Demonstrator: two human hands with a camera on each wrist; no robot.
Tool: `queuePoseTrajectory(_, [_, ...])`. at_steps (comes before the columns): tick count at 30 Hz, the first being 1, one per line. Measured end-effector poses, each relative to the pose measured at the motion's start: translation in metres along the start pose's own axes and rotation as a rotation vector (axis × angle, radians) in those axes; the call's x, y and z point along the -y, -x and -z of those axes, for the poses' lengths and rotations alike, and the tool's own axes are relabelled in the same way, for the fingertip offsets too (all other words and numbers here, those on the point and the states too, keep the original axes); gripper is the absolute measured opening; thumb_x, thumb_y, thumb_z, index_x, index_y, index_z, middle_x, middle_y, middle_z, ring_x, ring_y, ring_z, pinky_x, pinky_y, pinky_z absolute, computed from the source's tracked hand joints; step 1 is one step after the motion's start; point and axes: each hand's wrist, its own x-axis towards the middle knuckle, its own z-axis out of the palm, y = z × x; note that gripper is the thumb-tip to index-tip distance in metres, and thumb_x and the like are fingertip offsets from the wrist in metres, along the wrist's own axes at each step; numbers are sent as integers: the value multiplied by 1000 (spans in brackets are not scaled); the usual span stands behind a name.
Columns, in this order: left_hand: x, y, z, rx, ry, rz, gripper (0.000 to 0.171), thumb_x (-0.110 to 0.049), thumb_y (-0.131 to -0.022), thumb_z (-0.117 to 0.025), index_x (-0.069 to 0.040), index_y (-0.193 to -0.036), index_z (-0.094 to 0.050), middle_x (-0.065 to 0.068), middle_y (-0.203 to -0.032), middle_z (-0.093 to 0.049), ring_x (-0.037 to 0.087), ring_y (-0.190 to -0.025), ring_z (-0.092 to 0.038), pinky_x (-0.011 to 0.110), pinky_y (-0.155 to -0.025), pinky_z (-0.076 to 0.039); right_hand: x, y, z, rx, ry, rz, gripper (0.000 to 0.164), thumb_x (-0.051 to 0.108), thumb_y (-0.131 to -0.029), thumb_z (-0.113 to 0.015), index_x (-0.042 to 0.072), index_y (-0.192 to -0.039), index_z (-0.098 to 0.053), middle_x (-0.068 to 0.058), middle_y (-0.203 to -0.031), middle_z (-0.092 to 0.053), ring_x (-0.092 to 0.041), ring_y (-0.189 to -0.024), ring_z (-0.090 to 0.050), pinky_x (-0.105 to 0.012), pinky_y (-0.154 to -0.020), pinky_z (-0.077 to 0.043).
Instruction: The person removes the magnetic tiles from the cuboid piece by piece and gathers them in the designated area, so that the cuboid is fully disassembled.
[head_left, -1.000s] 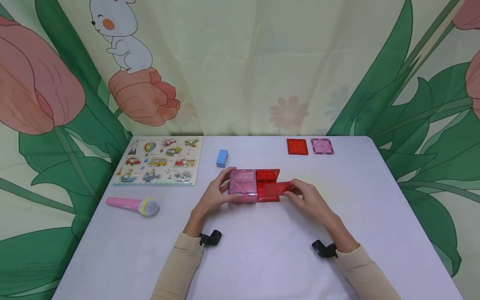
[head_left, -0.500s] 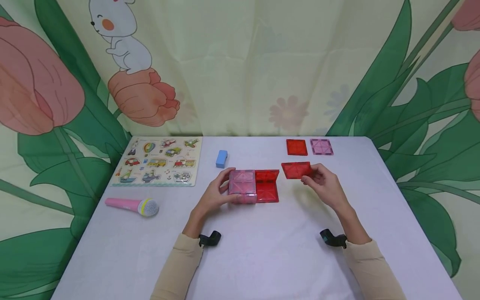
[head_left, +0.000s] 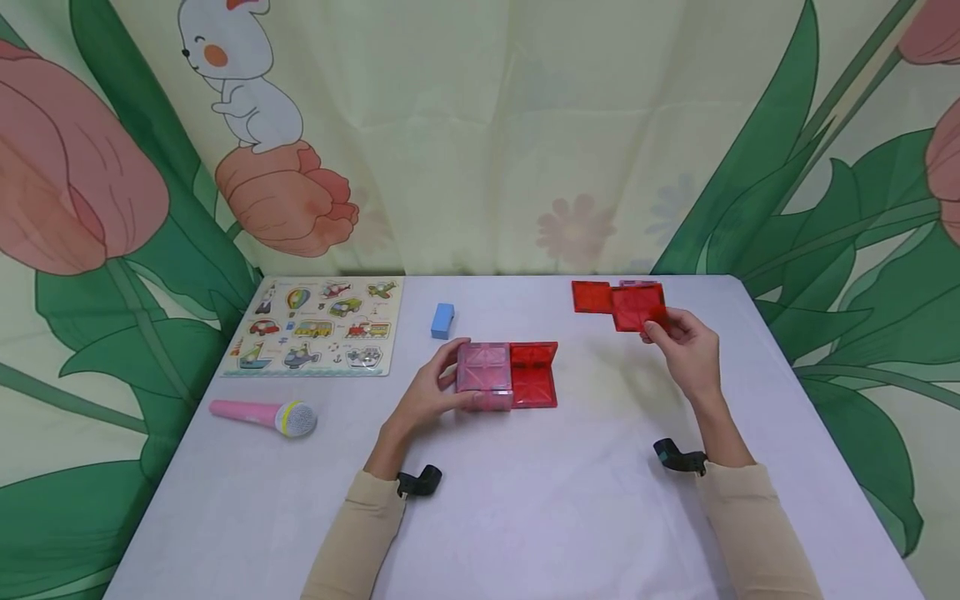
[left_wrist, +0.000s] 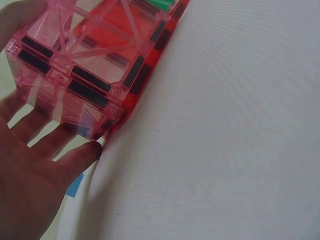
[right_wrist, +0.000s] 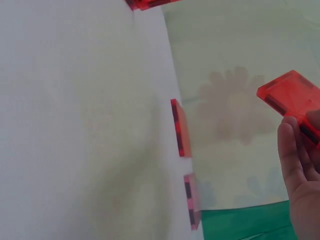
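Observation:
My left hand (head_left: 423,396) grips a box of clear pink magnetic tiles (head_left: 483,367) at its left side, thumb at the front and fingers behind. In the left wrist view several fingers (left_wrist: 37,132) lie along a wall of the pink box (left_wrist: 95,85). Red magnetic tiles (head_left: 534,387) adjoin the box on its right, one flat and one standing behind it. Raised at the back right, my right hand (head_left: 692,348) pinches a square red magnetic tile (head_left: 637,308) by its lower right corner. The held tile overlaps a pink tile (head_left: 636,282) in the head view.
Another red tile (head_left: 591,297) lies near the table's back edge. A blue block (head_left: 442,321) sits behind the pink box. To the left are a picture puzzle board (head_left: 315,325) and a pink toy microphone (head_left: 262,412). A printed curtain (head_left: 450,150) hangs behind the table.
My right hand has drawn the red tile away from the red tiles beside the box and carried it up and right to the back. My left hand stays on the box.

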Motion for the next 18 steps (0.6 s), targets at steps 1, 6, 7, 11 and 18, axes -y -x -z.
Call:
queuePoseTrajectory(1, [0, 0, 0, 0, 0, -1, 91, -25, -78, -86, -19, -154, -36, 1, -154, -43, 26, -144, -42, 39, -117, -40, -1, -3, 1, -24, -9, -16, 47, 22, -95, -68, 4, -138, -58, -23, -136, -61, 9, -88, -63, -5, -79, -52])
queuePoseTrajectory(6, [1, 0, 0, 2, 18, 9, 87, -17, -80, -85, -23, -153, -37, 5, -153, -44, 25, -144, -42, 40, -118, -40, -8, -15, 6, -133, -31, -103, 48, 31, -95, -68, 11, -138, -59, -17, -137, -62, 6, -84, -66, -5, -79, -53])
queuePoseTrajectory(7, [1, 0, 0, 3, 19, 14, 87, -16, -80, -84, -23, -153, -36, 6, -153, -43, 25, -144, -42, 41, -118, -40, -10, -17, 7, -148, -28, -119, 49, 32, -95, -68, 12, -139, -59, -16, -137, -62, 6, -85, -66, -5, -79, -53])
queuePoseTrajectory(11, [0, 1, -1, 7, 3, 31, 86, -18, -82, -82, -26, -154, -35, 7, -154, -43, 26, -144, -40, 44, -119, -39, -18, -26, 10, -213, -21, -178, 50, 33, -96, -66, 13, -141, -57, -14, -138, -61, 6, -84, -63, -7, -78, -54])
queuePoseTrajectory(18, [-1, 1, -1, -4, -18, 26, 85, -21, -80, -84, -29, -151, -38, 3, -151, -45, 24, -142, -42, 44, -118, -40, -36, -46, 15, -338, -71, -263, 46, 28, -96, -66, 11, -138, -57, -1, -116, -62, 3, -74, -61, -3, -70, -52])
